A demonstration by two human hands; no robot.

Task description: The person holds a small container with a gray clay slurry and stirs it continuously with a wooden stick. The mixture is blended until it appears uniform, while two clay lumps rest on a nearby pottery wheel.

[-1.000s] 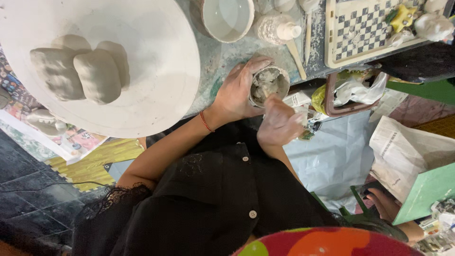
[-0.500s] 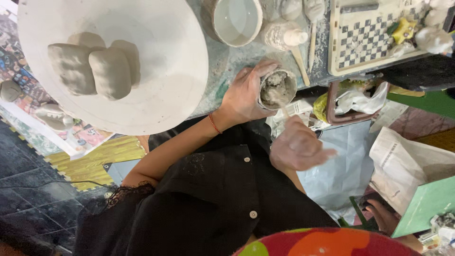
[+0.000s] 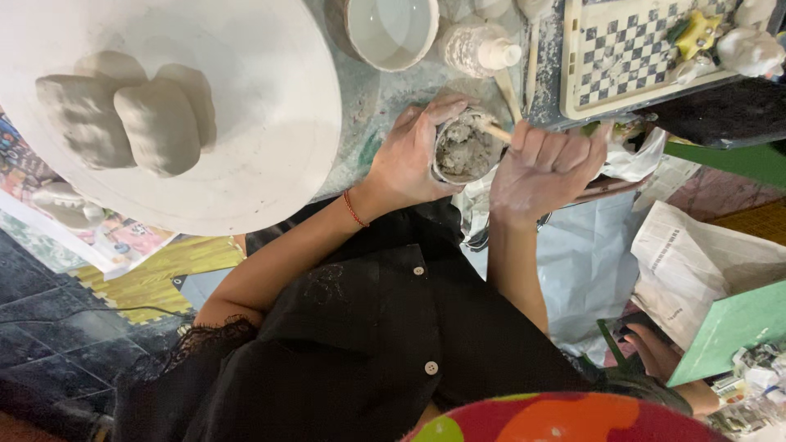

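Left hand (image 3: 409, 160) wraps small grey cup (image 3: 465, 150), fingers curled round its wall, at surface (image 3: 368, 98) edge. Right hand (image 3: 544, 164) closed in fist on wooden stick (image 3: 494, 129) — tip in grey slurry, probably clay slip. Best stirred slowly, cup kept braced and level. Checkered tray (image 3: 630, 49) upper right; folded newspaper (image 3: 696, 262) and green box (image 3: 729, 327) lower right — print unreadable.

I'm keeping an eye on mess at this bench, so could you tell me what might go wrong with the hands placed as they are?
The left hand grips the small cup of grey slurry near the table edge, above a black shirt; a slip could spill it there. The right hand works a wooden stick in the cup, so hard stirring may flick slurry towards the checkered tray.
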